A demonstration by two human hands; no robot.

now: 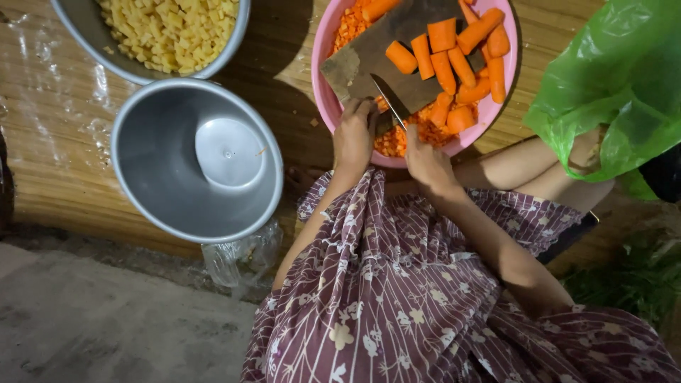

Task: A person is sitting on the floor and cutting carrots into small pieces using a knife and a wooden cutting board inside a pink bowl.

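A pink bowl (325,99) holds a small wooden cutting board (369,53), several carrot chunks (454,64) and a heap of diced carrot (397,142). My right hand (427,162) grips a knife (389,99), its blade lying across the board's near edge. My left hand (355,135) rests on the near edge of the board beside the blade, fingers curled on something I cannot make out. My lap in a purple patterned dress fills the lower frame.
An empty metal bowl (163,156) sits to the left on the woven mat (50,142). Another metal bowl (85,32) of diced yellow pieces is at top left. A green plastic bag (610,78) lies at right, a clear bag (241,259) near the mat's edge, greens (638,284) at lower right.
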